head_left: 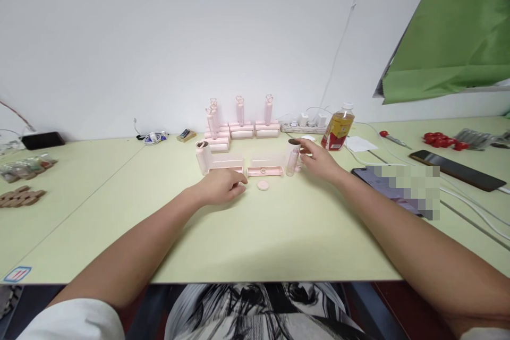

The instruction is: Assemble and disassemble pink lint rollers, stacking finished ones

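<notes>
My right hand (319, 160) reaches to a clear pink tube (292, 162) with a dark open top, standing upright at the right. Its fingers are closed at the tube's rim and side. My left hand (221, 187) is held low over the front of an open pink case (226, 169), fingers loosely apart with nothing visible in them. Part of that case is hidden behind the hand. A second open pink case (264, 171) with a small ring-shaped piece inside lies between the hands. A round pink disc (262, 185) lies in front of it. Another pink tube (203, 158) stands at the left.
Several pink tubes with loops (240, 111) stand on closed pink cases (241, 132) by the wall. A power strip (305, 127), a drink bottle (338, 126) and phones (388, 189) are at the right. Brown pieces (20, 197) and bagged parts (26, 168) lie far left.
</notes>
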`<action>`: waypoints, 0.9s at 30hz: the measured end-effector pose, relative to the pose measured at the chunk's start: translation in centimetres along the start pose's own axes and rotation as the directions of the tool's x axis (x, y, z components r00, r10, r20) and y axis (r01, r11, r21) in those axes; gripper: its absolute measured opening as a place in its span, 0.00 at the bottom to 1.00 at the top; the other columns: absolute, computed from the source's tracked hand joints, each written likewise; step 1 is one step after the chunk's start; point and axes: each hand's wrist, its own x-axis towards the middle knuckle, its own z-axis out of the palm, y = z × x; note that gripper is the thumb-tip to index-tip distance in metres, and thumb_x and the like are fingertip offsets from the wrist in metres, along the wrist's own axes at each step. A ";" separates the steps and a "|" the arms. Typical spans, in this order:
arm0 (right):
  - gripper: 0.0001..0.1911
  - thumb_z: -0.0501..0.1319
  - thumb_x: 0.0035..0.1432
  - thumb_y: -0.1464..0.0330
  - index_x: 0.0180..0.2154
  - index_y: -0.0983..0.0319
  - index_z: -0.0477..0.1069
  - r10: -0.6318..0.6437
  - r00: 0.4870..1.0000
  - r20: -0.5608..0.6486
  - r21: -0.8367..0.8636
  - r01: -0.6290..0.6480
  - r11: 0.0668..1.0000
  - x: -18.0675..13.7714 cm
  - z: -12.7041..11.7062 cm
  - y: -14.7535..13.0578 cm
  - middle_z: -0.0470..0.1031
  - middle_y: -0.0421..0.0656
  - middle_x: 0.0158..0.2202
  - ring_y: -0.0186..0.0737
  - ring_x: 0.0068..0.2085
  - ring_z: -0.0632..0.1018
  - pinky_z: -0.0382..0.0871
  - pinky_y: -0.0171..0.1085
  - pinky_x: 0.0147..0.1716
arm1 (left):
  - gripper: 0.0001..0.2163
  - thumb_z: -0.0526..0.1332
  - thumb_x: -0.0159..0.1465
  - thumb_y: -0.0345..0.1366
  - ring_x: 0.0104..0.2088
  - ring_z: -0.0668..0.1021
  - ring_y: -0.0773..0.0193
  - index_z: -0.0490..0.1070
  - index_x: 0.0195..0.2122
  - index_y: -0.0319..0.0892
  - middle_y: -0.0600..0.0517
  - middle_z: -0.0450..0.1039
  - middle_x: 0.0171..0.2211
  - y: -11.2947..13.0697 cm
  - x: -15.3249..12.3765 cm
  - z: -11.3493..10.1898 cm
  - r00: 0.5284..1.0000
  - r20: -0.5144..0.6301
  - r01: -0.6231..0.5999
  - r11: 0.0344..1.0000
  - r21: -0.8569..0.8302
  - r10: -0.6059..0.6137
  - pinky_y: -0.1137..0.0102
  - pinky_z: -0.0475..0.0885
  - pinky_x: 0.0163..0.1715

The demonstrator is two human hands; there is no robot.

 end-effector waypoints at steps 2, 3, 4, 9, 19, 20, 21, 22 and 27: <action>0.33 0.54 0.51 0.76 0.59 0.55 0.65 0.024 1.000 -0.019 0.003 -0.024 1.000 0.1 -0.1 0.2 0.73 0.47 0.57 0.49 0.51 0.77 0.71 0.52 0.50 | 0.15 0.51 0.66 0.40 0.37 0.78 0.59 0.75 0.45 0.44 0.50 0.79 0.37 0.1 0.0 0.0 1.000 0.002 0.003 1.000 0.001 -0.003 0.68 0.68 0.34; 0.34 0.54 0.50 0.76 0.60 0.55 0.64 0.037 0.999 -0.032 0.005 -0.036 0.999 0.1 -0.1 0.3 0.73 0.48 0.56 0.50 0.51 0.77 0.71 0.53 0.50 | 0.15 0.52 0.66 0.40 0.37 0.78 0.59 0.75 0.46 0.44 0.50 0.79 0.37 0.1 0.0 -0.1 1.000 0.004 0.007 1.000 0.001 -0.007 0.68 0.68 0.34; 0.35 0.55 0.49 0.76 0.61 0.56 0.63 0.047 0.998 -0.045 0.008 -0.046 0.999 0.2 -0.1 0.3 0.74 0.49 0.56 0.51 0.51 0.77 0.71 0.54 0.50 | 0.15 0.52 0.66 0.40 0.37 0.78 0.59 0.75 0.46 0.44 0.50 0.79 0.37 0.1 0.0 -0.1 1.000 0.007 0.010 1.000 0.002 -0.010 0.68 0.68 0.34; 0.34 0.54 0.48 0.76 0.59 0.56 0.65 0.035 0.997 -0.073 0.026 -0.034 0.999 0.1 -0.2 -0.1 0.72 0.49 0.58 0.51 0.51 0.77 0.70 0.56 0.50 | 0.14 0.52 0.66 0.39 0.38 0.78 0.58 0.75 0.46 0.44 0.50 0.80 0.37 0.1 0.0 0.0 1.000 0.012 0.010 1.000 0.006 -0.010 0.68 0.67 0.34; 0.28 0.54 0.49 0.75 0.52 0.57 0.73 -0.019 0.997 -0.072 -0.004 0.018 1.000 0.2 -0.1 0.1 0.74 0.46 0.55 0.50 0.49 0.78 0.72 0.53 0.50 | 0.14 0.52 0.66 0.39 0.37 0.78 0.58 0.75 0.45 0.44 0.50 0.80 0.37 0.0 0.1 0.2 1.000 0.010 -0.003 1.000 0.008 0.003 0.67 0.67 0.33; 0.28 0.54 0.49 0.75 0.52 0.56 0.74 -0.020 0.997 -0.075 -0.007 0.020 1.000 0.2 -0.1 0.2 0.74 0.47 0.55 0.50 0.49 0.78 0.72 0.53 0.49 | 0.14 0.52 0.66 0.40 0.37 0.78 0.58 0.75 0.45 0.44 0.50 0.80 0.37 0.0 0.1 0.2 1.000 0.010 -0.003 1.000 0.007 0.003 0.67 0.67 0.34; 0.28 0.54 0.49 0.75 0.52 0.56 0.74 -0.022 0.997 -0.077 -0.007 0.021 1.000 0.3 -0.1 0.2 0.75 0.46 0.54 0.50 0.48 0.78 0.73 0.53 0.49 | 0.14 0.52 0.66 0.40 0.37 0.78 0.59 0.75 0.45 0.44 0.50 0.80 0.37 0.0 0.1 0.2 1.000 0.010 -0.005 1.000 0.005 0.005 0.67 0.67 0.34; 0.28 0.54 0.49 0.75 0.52 0.56 0.74 -0.021 0.997 -0.077 -0.006 0.021 1.000 0.3 -0.1 0.2 0.75 0.46 0.54 0.50 0.48 0.78 0.73 0.53 0.49 | 0.14 0.52 0.66 0.40 0.38 0.78 0.59 0.75 0.45 0.44 0.50 0.80 0.37 -0.1 0.1 0.2 1.000 0.010 -0.008 1.000 0.004 0.008 0.67 0.67 0.34; 0.29 0.53 0.49 0.75 0.54 0.55 0.72 0.023 0.998 -0.061 0.003 -0.023 1.000 0.0 -0.2 -0.6 0.73 0.45 0.57 0.49 0.49 0.78 0.71 0.53 0.50 | 0.14 0.52 0.66 0.39 0.38 0.78 0.59 0.75 0.45 0.44 0.50 0.80 0.38 -0.1 0.1 0.2 1.000 0.011 -0.015 1.000 0.010 0.015 0.68 0.67 0.33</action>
